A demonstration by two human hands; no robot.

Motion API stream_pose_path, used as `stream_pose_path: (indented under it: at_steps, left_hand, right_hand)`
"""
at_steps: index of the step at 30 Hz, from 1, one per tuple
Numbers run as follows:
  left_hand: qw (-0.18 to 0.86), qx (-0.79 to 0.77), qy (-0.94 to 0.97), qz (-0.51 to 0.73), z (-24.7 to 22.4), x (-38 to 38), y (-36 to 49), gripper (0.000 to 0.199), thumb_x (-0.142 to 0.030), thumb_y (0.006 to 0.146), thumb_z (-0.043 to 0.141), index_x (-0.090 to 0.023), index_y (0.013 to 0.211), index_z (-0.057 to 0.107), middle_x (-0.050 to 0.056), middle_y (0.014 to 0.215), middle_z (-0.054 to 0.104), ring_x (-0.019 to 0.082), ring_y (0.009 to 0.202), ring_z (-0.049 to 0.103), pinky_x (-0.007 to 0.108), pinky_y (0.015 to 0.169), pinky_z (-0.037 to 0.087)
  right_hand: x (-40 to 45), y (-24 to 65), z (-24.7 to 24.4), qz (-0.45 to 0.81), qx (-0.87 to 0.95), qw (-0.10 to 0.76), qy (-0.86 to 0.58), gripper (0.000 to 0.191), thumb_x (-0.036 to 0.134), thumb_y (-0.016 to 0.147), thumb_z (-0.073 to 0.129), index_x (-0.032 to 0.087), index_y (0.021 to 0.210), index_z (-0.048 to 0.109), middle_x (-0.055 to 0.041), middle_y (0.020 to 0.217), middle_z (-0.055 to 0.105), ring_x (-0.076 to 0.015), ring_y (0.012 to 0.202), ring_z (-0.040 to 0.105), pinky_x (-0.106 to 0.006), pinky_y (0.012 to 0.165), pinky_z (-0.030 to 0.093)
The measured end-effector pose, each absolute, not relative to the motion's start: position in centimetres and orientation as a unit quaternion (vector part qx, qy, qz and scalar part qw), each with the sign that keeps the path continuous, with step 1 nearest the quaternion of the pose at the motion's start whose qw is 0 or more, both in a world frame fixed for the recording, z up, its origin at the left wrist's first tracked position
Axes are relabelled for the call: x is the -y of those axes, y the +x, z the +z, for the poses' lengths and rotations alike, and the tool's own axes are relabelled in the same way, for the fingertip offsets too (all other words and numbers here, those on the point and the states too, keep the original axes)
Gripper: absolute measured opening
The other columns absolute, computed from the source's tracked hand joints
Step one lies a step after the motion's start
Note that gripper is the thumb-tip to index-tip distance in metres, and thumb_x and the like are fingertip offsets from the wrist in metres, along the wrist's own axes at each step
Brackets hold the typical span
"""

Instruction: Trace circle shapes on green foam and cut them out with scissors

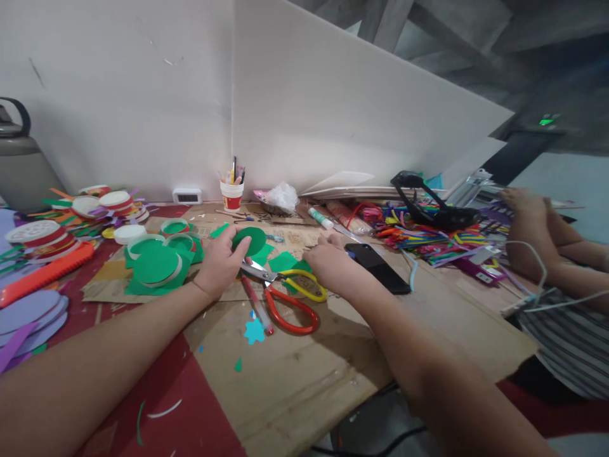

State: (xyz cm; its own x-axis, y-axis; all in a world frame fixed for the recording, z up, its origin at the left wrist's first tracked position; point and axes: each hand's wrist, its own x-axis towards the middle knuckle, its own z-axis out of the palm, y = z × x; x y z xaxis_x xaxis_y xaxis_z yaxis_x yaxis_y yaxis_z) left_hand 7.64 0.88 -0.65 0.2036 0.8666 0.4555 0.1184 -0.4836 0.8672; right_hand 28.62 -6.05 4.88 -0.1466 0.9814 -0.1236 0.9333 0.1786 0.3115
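Observation:
My left hand [223, 263] pinches a green paper circle [252, 240] between thumb and fingers, above the cardboard. My right hand [330, 261] is curled with its fingertips at a green paper scrap [284, 262]; whether it grips anything is hidden. Between the hands lie scissors [276, 277] with one yellow and one red handle, untouched by a grip. A red pen [258, 306] rests beside their blades. Left of my left hand are paper cups topped with green paper, one with a green disc [156, 264] on it.
A black phone [378, 266] lies right of my right hand, with a glue stick [320, 218] behind. Pipe cleaners [413, 238] pile at the right, near another person's arm [533, 235]. An orange cutter [47, 273] and purple discs [31, 317] lie left. A pen cup [232, 196] stands behind.

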Motion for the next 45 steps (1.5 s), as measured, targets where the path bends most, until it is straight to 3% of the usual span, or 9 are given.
stream_pose_path:
  at_steps: [3,6,11,13,16,20,27,37,45]
  left_hand:
    - [0.38,-0.352,0.675,0.526,-0.5,-0.8,7.7,0.018,-0.036,0.084,0.061,-0.023,0.094,0.058,-0.002,0.064,0.06,0.017,0.051,0.063,0.025,0.046,0.045]
    - [0.414,-0.348,0.653,0.53,-0.1,-0.7,8.0,0.017,-0.037,0.083,0.062,-0.022,0.09,0.056,-0.002,0.066,0.058,0.016,0.051,0.063,0.024,0.041,0.044]
    - [0.465,-0.355,0.623,0.52,0.7,0.0,8.6,0.014,-0.032,0.084,0.061,-0.021,0.087,0.053,-0.002,0.066,0.059,0.015,0.05,0.062,0.02,0.037,0.039]
    - [0.486,-0.355,0.616,0.509,1.0,0.4,8.8,0.014,-0.032,0.084,0.061,-0.021,0.087,0.053,-0.002,0.067,0.06,0.014,0.049,0.061,0.02,0.037,0.037]
    - [0.509,-0.348,0.617,0.488,1.2,0.8,9.0,0.016,-0.034,0.085,0.06,-0.021,0.09,0.053,-0.003,0.067,0.06,0.013,0.049,0.061,0.02,0.039,0.038]
    - [0.535,-0.331,0.627,0.46,1.0,1.1,9.3,0.021,-0.038,0.086,0.06,-0.023,0.097,0.053,-0.004,0.07,0.06,0.011,0.05,0.061,0.019,0.039,0.036]
    - [0.575,-0.325,0.639,0.394,1.1,2.5,9.8,0.024,-0.043,0.09,0.054,-0.023,0.102,0.05,-0.001,0.066,0.062,0.013,0.055,0.061,0.019,0.043,0.04]
    - [0.664,-0.248,0.594,0.38,0.4,2.3,9.7,0.029,-0.048,0.088,0.058,-0.02,0.09,0.055,0.006,0.085,0.073,0.017,0.073,0.068,0.029,0.071,0.054]
    - [0.719,-0.222,0.511,0.415,0.0,1.8,9.7,0.025,-0.038,0.081,0.071,-0.016,0.089,0.063,0.007,0.085,0.073,0.022,0.081,0.072,0.028,0.067,0.058]
  right_hand:
    - [6.5,27.9,5.2,0.094,-0.751,0.165,0.632,0.032,0.001,0.08,0.048,0.012,0.097,0.072,-0.0167,0.094,0.072,-0.0312,0.107,0.06,-0.049,0.104,0.024]
    - [6.6,28.1,5.5,0.119,-0.75,0.135,0.637,0.031,0.002,0.083,0.044,0.011,0.095,0.072,-0.0175,0.089,0.072,-0.0297,0.096,0.065,-0.047,0.098,0.033]
    - [6.1,29.9,6.1,0.149,-0.698,-0.045,0.699,0.03,0.011,0.088,0.041,0.013,0.094,0.07,-0.0174,0.09,0.072,-0.0281,0.089,0.067,-0.036,0.076,0.046]
    - [5.8,30.2,6.0,0.085,-0.69,-0.183,0.695,0.026,0.016,0.089,0.044,0.016,0.096,0.069,-0.0128,0.088,0.072,-0.0237,0.084,0.068,-0.033,0.073,0.048]
    - [5.3,29.9,5.2,-0.142,-0.664,-0.379,0.629,0.021,0.022,0.087,0.049,0.015,0.098,0.065,-0.0057,0.074,0.07,-0.0174,0.068,0.068,-0.029,0.065,0.053]
    - [4.6,28.9,4.2,-0.327,-0.592,-0.487,0.552,0.017,0.025,0.082,0.056,0.014,0.093,0.063,-0.0004,0.061,0.064,-0.0139,0.055,0.065,-0.027,0.059,0.057]
    - [4.6,28.4,3.5,-0.326,-0.576,-0.503,0.556,0.012,0.025,0.081,0.056,0.016,0.087,0.062,-0.0006,0.06,0.064,-0.0144,0.053,0.066,-0.026,0.053,0.057]
    - [5.5,27.5,3.8,-0.249,-0.631,-0.464,0.57,0.017,0.023,0.083,0.053,0.015,0.089,0.066,-0.0021,0.071,0.066,-0.0121,0.057,0.063,-0.023,0.055,0.054]
    - [4.9,27.5,2.6,-0.241,-0.649,-0.493,0.527,0.017,0.029,0.081,0.058,0.016,0.088,0.066,-0.0033,0.076,0.065,-0.0135,0.063,0.061,-0.024,0.053,0.052]
